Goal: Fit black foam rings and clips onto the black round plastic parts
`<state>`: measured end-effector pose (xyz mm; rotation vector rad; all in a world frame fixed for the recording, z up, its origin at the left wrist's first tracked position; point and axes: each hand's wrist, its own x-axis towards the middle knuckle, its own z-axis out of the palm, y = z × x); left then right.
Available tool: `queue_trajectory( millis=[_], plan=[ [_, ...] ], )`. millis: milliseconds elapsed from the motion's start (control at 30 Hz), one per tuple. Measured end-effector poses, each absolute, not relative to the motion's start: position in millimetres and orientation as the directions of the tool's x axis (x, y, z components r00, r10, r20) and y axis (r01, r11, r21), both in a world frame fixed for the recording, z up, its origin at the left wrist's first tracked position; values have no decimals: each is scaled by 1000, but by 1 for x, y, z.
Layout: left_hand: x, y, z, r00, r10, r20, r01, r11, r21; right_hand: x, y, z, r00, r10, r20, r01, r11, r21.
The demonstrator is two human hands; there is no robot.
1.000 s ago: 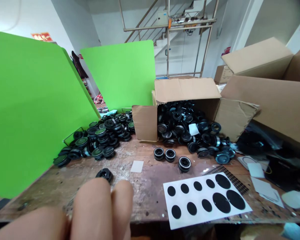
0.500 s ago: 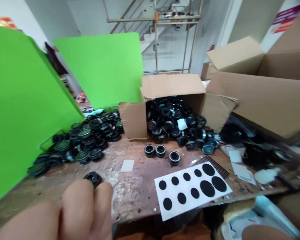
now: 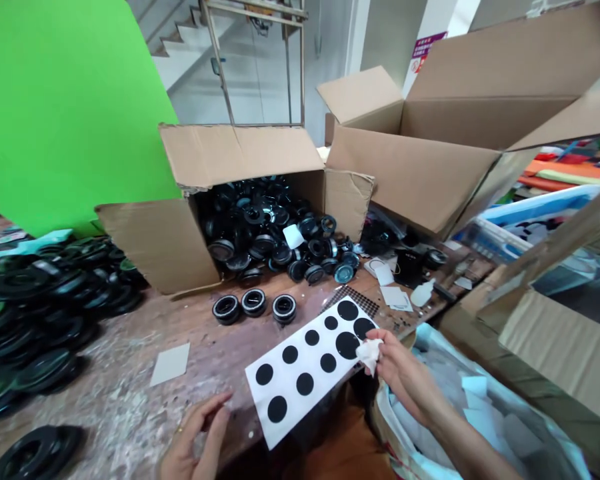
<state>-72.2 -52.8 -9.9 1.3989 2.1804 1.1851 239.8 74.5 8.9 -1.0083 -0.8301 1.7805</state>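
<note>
In the head view my right hand [image 3: 403, 370] pinches a crumpled white tissue [image 3: 369, 353] over the right edge of a white sheet [image 3: 293, 375] bearing black round patches. My left hand [image 3: 197, 430] hovers at the table's front edge, left of the sheet, its thumb and forefinger apart with nothing between them. Behind the sheet, three small black ring-shaped parts [image 3: 253, 303] with silvery rims sit in a row. A larger black round part [image 3: 33, 457] lies at the lower left, cut off by the frame.
A cardboard box [image 3: 250, 150] on its side spills black round parts [image 3: 280, 250]. More black parts [image 3: 35, 313] are heaped at left. A pale square card [image 3: 170, 365] lies on the table [image 3: 125, 400]. A larger open carton [image 3: 410, 173] and a bag of pale scraps [image 3: 485, 413] are on the right.
The view has swung right. A hand loomed large at the lower left, near a black ring; now both my hands show lower down, the right one with the crumpled tissue.
</note>
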Motion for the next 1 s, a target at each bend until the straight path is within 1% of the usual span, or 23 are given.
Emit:
queue_trajectory(
  millis=[67, 167, 233, 300, 367, 400, 467, 600, 733, 833, 900, 1000],
  plan=[
    [-67, -46, -19, -408, 881, 240, 665, 107, 740, 255, 81, 7, -296, 909, -293, -312, -382, -870],
    [-57, -39, -26, -295, 911, 289, 720, 13, 693, 280, 92, 3, -227, 929, -294, -183, -337, -924],
    [-50, -35, -27, -238, 921, 310, 761, -21, 648, 299, 97, -2, -131, 951, -278, -51, -287, -957],
    [-43, -31, -27, -179, 925, 335, 800, -62, 597, 318, 100, -9, -59, 969, -239, 123, -231, -965],
    [-37, -27, -29, -119, 919, 376, 829, -117, 547, 337, 100, -17, -28, 982, -188, 276, -174, -945],
    [-34, -25, -30, -87, 916, 392, 839, -145, 525, 346, 99, -22, -29, 984, -179, 326, -160, -932],
    [-29, -21, -35, -31, 912, 408, 855, -187, 484, 363, 97, -32, -26, 981, -192, 378, -169, -910],
    [-21, -14, -45, 38, 925, 378, 885, -207, 417, 394, 92, -54, -27, 956, -293, 445, -251, -859],
    [-10, -9, -45, 127, 947, 295, 906, -232, 355, 413, 91, -73, -81, 920, -385, 568, -274, -776],
    [2, -6, -41, 236, 948, 213, 907, -294, 301, 420, 92, -80, -66, 900, -430, 633, -295, -715],
    [9, -3, -40, 276, 944, 180, 910, -317, 266, 423, 93, -81, -48, 894, -445, 641, -314, -700],
    [13, 1, -40, 284, 943, 173, 916, -320, 242, 429, 93, -77, -17, 904, -427, 641, -318, -699]
  ],
)
